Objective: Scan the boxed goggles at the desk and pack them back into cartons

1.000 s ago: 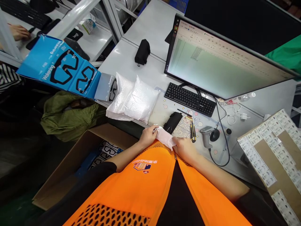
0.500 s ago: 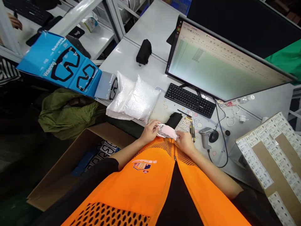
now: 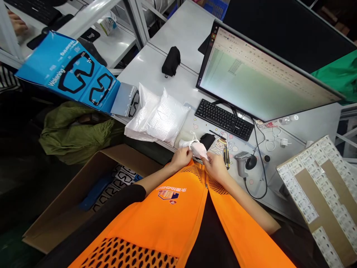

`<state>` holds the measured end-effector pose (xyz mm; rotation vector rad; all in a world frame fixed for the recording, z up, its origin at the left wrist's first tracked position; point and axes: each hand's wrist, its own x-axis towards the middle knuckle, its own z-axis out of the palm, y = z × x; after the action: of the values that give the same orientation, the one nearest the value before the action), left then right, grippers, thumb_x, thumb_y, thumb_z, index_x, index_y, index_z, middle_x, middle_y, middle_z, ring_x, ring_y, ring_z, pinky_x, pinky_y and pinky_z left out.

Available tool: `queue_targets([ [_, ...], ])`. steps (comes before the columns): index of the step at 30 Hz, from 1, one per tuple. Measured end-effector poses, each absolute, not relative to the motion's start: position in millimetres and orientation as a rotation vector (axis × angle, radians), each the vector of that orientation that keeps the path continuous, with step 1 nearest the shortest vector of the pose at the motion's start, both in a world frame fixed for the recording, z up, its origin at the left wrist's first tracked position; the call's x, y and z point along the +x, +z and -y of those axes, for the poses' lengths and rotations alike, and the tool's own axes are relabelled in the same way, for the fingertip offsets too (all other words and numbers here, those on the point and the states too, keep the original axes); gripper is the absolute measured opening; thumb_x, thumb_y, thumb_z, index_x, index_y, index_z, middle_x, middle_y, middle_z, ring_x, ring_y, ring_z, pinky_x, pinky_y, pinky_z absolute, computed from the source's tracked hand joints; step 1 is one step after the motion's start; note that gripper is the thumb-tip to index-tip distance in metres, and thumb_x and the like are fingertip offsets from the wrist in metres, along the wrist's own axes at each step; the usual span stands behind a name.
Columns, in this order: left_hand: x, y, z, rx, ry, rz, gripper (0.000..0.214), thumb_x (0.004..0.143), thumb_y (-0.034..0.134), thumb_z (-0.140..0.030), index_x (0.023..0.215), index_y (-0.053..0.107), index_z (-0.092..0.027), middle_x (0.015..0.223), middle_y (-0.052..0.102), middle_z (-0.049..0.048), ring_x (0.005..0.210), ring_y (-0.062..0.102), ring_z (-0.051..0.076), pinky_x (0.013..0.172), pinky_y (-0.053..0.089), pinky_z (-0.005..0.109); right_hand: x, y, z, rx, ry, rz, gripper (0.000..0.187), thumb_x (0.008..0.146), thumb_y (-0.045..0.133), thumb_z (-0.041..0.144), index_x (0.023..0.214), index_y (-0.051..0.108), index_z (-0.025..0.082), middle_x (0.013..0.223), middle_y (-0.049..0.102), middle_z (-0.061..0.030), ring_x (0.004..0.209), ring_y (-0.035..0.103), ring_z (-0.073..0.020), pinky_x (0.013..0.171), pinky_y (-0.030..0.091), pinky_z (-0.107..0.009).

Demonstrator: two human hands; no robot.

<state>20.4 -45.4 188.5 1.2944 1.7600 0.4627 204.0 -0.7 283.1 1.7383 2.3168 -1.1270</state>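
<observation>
Both my hands hold a small white pouch at the near edge of the grey desk. My left hand pinches its left end and my right hand grips its right side. A thin white cord sticks up from the pouch. A black case lies right behind it, partly hidden by the pouch.
White bubble-wrap bags lie left of my hands. A keyboard, monitor, box cutter and barcode scanner stand behind and right. A labelled carton sits at right, an open cardboard box below left, blue boxes beyond. Another person's hand is far left.
My hands have bunched the white pouch and moved it slightly forward and up. The view has shifted a little to the right.
</observation>
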Motion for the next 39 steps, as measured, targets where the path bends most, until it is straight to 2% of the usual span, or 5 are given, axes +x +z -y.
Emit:
queue_targets([
  [12,21,189,62,1.371,0.775,-1.587,0.034,0.100,0.054,-0.032,0.068,0.052,-0.022,0.061,0.056,-0.0001,0.060,0.052,0.016,0.060,0.033,0.028,194,301,-8,1.685,-0.771,-2.144,0.036,0.103,0.057,0.033,0.079,0.077,0.017,0.077,0.077,-0.0136,0.069,0.068,-0.0231,0.063,0.032,-0.031],
  [24,38,204,50,1.584,0.786,-1.550,0.032,0.090,0.060,-0.021,0.063,0.044,-0.023,0.066,0.057,0.0034,0.067,0.056,0.019,0.066,0.040,0.032,177,305,-29,1.511,-0.607,-2.027,0.031,0.103,0.058,0.028,0.103,0.083,0.010,0.106,0.082,-0.0242,0.097,0.079,-0.0326,0.075,0.046,-0.032],
  [29,32,213,41,1.521,0.929,-1.420,0.033,0.096,0.056,-0.023,0.065,0.048,-0.022,0.068,0.061,0.0032,0.069,0.056,0.018,0.067,0.044,0.030,205,294,-42,1.514,-1.197,-2.096,0.029,0.099,0.065,0.032,0.079,0.075,0.015,0.080,0.078,-0.0124,0.074,0.072,-0.0233,0.068,0.046,-0.030],
  [34,14,221,31,1.315,0.988,-1.399,0.027,0.103,0.055,-0.031,0.085,0.070,-0.017,0.085,0.075,0.0055,0.080,0.067,0.020,0.077,0.051,0.030,230,304,-35,1.843,-2.071,-1.973,0.049,0.089,0.073,0.069,0.098,0.067,0.021,0.080,0.073,-0.0036,0.065,0.064,-0.0179,0.062,0.051,-0.029],
  [39,18,229,27,1.411,0.974,-1.349,0.033,0.101,0.054,-0.033,0.070,0.054,-0.019,0.070,0.061,0.0015,0.067,0.054,0.016,0.065,0.039,0.029,213,285,-23,2.004,-1.904,-2.063,0.049,0.080,0.079,0.066,0.076,0.056,0.024,0.066,0.063,0.0003,0.060,0.056,-0.0150,0.059,0.044,-0.027],
])
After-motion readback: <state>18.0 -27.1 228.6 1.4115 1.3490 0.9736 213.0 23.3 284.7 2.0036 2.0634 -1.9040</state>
